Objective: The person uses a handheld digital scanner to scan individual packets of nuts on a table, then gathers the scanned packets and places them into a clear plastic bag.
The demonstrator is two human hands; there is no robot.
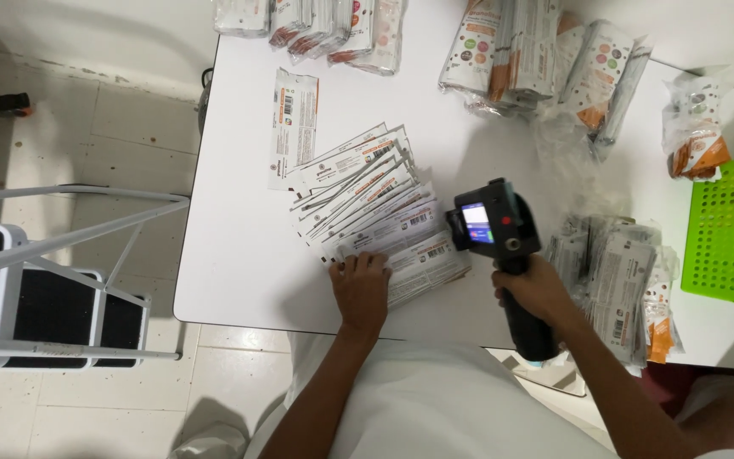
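**Left hand pins fanned pouches, right hand grips handheld printer**

Left hand (360,285) lies flat, fingers spread and open, palm down on the near end of a fanned row of flat white sachets (371,204). It grasps nothing, just presses on the lowest packets at about 6 o'clock of the fan. Fan runs from 11 o'clock down to 5 o'clock across the white table (239,255), packets overlapping, barcode side up.

Right hand (537,289) is closed tight around the black handle of a handheld inkjet printer (494,225). Printer body sits at 3 o'clock of the fan, its head touching or just over the edge of the lowest sachets; exact contact can't be told. Small lit screen faces up, red button beside it.

One single sachet (292,126) lies apart at 11 o'clock of the fan.

Around: stack of sachets (618,285) just at 3 o'clock of the right hand; green perforated basket (728,229) at far 3 o'clock at table edge; bundled packets in clear wrap (545,59) at 1 o'clock; another row of packets (316,21) at 12 o'clock on the far edge; small bag with orange contents (697,127) at 2 o'clock. White step stool (53,280) stands on the tiled floor at 9 o'clock, off the table.
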